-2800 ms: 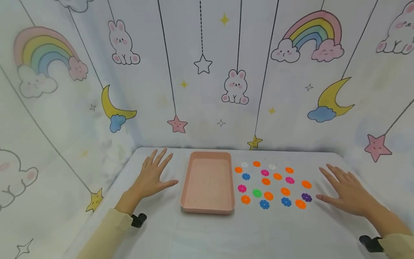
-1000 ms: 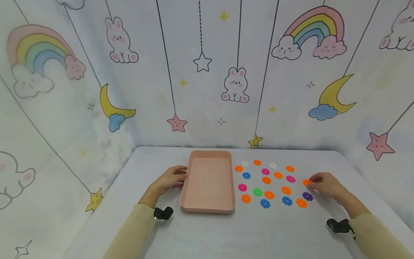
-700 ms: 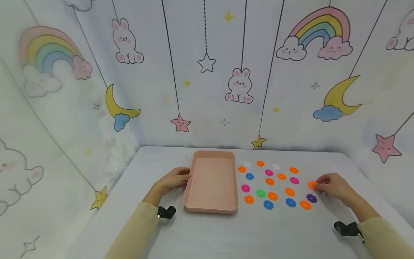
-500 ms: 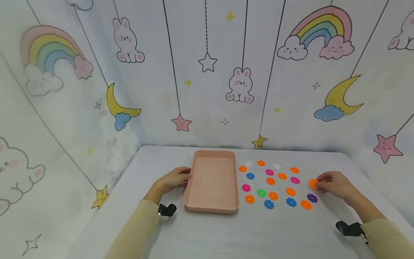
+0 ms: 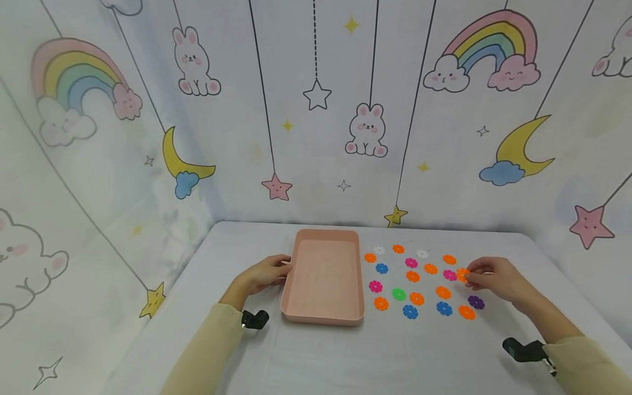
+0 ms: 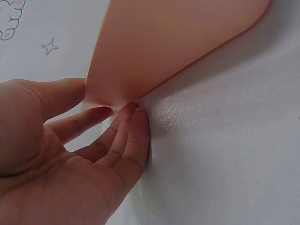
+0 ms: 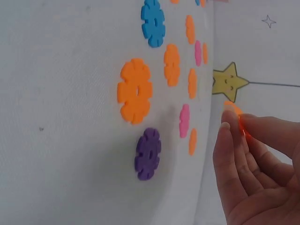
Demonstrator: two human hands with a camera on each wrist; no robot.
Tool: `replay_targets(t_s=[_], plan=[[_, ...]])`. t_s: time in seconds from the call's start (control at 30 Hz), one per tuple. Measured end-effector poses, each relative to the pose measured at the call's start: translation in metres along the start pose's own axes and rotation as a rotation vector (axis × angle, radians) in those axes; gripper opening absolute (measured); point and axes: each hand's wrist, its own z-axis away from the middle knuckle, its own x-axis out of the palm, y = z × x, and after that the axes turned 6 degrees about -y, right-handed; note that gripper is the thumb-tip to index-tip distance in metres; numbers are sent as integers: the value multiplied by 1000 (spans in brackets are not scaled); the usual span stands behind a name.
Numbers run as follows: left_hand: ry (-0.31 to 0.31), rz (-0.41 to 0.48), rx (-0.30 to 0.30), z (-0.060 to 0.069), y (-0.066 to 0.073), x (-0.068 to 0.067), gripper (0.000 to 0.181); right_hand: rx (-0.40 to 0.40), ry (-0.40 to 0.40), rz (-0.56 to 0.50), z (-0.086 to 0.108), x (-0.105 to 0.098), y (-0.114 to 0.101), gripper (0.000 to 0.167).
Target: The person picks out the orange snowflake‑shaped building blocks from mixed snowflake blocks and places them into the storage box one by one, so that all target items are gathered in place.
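My left hand (image 5: 264,274) holds the left side of a shallow pink tray (image 5: 323,282). In the left wrist view its thumb and fingers meet the tray's edge (image 6: 154,51), the other fingertips low against the white cloth. My right hand (image 5: 501,280) pinches an orange notched snowflake disc (image 5: 462,275) between thumb and fingers, raised off the table. The right wrist view shows this disc only as a thin orange sliver, mostly hidden by the fingers. Near that hand lie a pink disc (image 5: 450,275), a purple disc (image 5: 476,302) and an orange disc (image 5: 466,312).
Several more flat notched discs lie scattered right of the tray, among them a green disc (image 5: 399,294), a blue disc (image 5: 410,311) and a white disc (image 5: 379,250). White cloth (image 5: 395,356) covers the table. A cartoon-printed backdrop (image 5: 316,142) rises behind its far edge.
Both hands have come in from open, spread poses: the left onto the tray's side, the right onto the far-right orange disc. The right hand has lifted that disc and moved it leftward.
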Motion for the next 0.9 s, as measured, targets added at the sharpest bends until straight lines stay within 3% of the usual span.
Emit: replay_targets(t_s=[0.37,0.9], plan=[[5,5,-7,-1,0,1,47,-68,-1,-16,-3,19,-33,36],[9,5,-11,-2,-2,0,48,-126,-56,-133,-12,49,-64,29]])
